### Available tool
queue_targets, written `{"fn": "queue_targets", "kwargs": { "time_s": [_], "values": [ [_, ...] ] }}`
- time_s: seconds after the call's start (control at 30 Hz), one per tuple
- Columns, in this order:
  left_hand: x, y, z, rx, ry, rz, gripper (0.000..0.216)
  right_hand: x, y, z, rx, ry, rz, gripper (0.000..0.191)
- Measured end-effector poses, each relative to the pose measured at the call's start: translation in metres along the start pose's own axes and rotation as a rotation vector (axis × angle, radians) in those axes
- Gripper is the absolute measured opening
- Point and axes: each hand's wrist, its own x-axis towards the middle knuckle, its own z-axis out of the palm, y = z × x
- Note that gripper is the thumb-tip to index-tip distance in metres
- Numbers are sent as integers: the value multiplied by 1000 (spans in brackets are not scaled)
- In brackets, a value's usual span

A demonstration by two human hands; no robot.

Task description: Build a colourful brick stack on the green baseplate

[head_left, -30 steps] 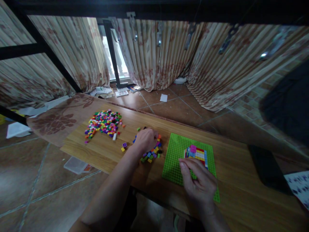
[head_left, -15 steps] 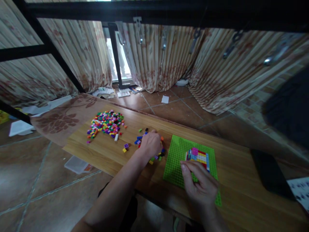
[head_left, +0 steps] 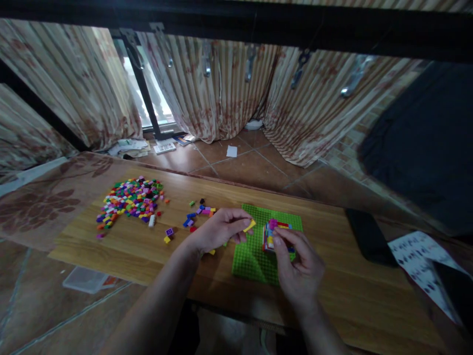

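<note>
My left hand (head_left: 226, 229) pinches a yellow toy brick (head_left: 250, 226) between thumb and fingers, above the left part of the green baseplate (head_left: 248, 261). My right hand (head_left: 301, 264) is closed, thumb and index fingertips together, at the multicoloured brick build (head_left: 266, 239) on the plate. A magenta brick (head_left: 273, 224) stands on top of that build, right by those fingertips. Whether the right fingers grip anything is hidden, and the hand covers much of the build. Under and left of my left hand lie loose bricks, such as a blue one (head_left: 191, 215).
A large heap of mixed bricks (head_left: 129, 199) covers the left of the wooden table (head_left: 332, 296). A purple brick (head_left: 169, 231) and a white brick (head_left: 152, 220) lie apart. To the right are a black flat object (head_left: 369, 236) and a printed sheet (head_left: 417, 261).
My left hand has come up from the small pile and moved right over the baseplate with a yellow brick. My right fingertips have moved up to the build. The view has turned right.
</note>
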Motion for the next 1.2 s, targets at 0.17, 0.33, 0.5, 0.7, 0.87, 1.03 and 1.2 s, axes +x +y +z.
{"fn": "queue_targets", "kwargs": {
  "time_s": [0.17,0.33,0.5,0.7,0.87,1.03,1.2],
  "values": [
    [4,4,12,-142,-116,-13,36,3,1,-2,21,-146,-62,32],
    [7,4,19,-172,-146,-32,37,4,4,-4,43,-193,-102,25],
    [13,-2,30,-180,-91,-44,35,9,12,-14,-10,-201,-71,13],
    [30,-15,30,13,237,148,32,25,42,-36,-89,74,155,15],
    [39,-29,30,232,250,319,33,30,60,-33,-57,-45,268,20],
    [39,-31,38,456,172,451,34,31,60,-27,-84,-144,240,20],
    [36,-24,44,582,134,509,36,32,60,-30,-150,-173,175,20]
  ]
}}
